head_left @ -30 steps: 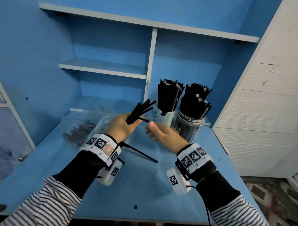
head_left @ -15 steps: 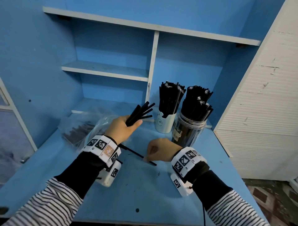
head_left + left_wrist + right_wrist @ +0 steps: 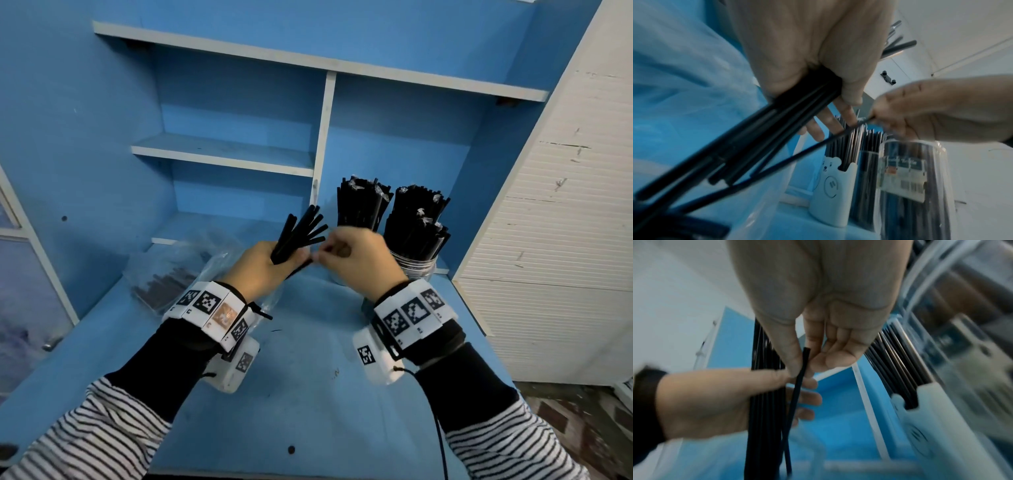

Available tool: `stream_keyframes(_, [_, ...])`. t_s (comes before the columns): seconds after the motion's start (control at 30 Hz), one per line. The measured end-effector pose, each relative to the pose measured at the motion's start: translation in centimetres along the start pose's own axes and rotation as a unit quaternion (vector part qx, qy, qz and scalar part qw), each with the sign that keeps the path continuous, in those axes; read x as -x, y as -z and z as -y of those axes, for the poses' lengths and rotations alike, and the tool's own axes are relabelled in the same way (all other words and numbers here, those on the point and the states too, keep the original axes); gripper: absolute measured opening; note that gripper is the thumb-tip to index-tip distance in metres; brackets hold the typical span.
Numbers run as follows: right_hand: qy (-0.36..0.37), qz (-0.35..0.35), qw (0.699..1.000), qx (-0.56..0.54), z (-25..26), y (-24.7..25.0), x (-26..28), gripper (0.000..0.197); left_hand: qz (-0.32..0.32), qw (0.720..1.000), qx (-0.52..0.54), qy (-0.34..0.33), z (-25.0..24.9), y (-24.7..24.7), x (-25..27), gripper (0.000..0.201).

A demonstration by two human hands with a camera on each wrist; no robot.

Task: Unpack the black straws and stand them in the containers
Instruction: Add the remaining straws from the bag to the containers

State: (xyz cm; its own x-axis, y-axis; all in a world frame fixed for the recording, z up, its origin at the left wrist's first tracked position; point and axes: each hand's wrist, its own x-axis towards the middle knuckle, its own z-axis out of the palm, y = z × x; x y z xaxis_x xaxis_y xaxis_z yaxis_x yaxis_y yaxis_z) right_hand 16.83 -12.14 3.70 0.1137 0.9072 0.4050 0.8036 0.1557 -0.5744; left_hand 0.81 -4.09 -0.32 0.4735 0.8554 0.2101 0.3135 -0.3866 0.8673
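Note:
My left hand (image 3: 263,267) grips a bundle of black straws (image 3: 301,233) that fans up and to the right, seen also as a bundle (image 3: 760,134) in the left wrist view. My right hand (image 3: 356,260) pinches a single black straw (image 3: 797,386) between thumb and forefinger and holds it against the bundle. Behind the hands stand a white bear-faced holder (image 3: 830,191) and a clear jar (image 3: 416,267), both packed with upright black straws (image 3: 363,205).
A clear plastic bag (image 3: 178,274) with more dark straws lies at the left on the blue desk (image 3: 308,394). Blue shelves with white edges (image 3: 222,157) rise behind. A white panelled cabinet (image 3: 555,240) closes off the right side.
My right hand went down to the desk, picked up the loose straw that lay there, and has risen with it to the bundle in my left hand.

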Motion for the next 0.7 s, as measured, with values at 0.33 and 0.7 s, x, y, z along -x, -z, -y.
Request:
stream_keyframes(0.33, [0.061,-0.080,0.978,-0.183,3.7,3.8,-0.8,0.038,0.073,0.985,0.150,-0.037,-2.4,-3.2,0.4,0.020])
stream_keyframes(0.7, [0.116,0.044,0.992,-0.021,1.3,0.5,1.1,0.041,0.149,0.987,-0.017,0.064,1.4,-5.5,0.2,0.029])
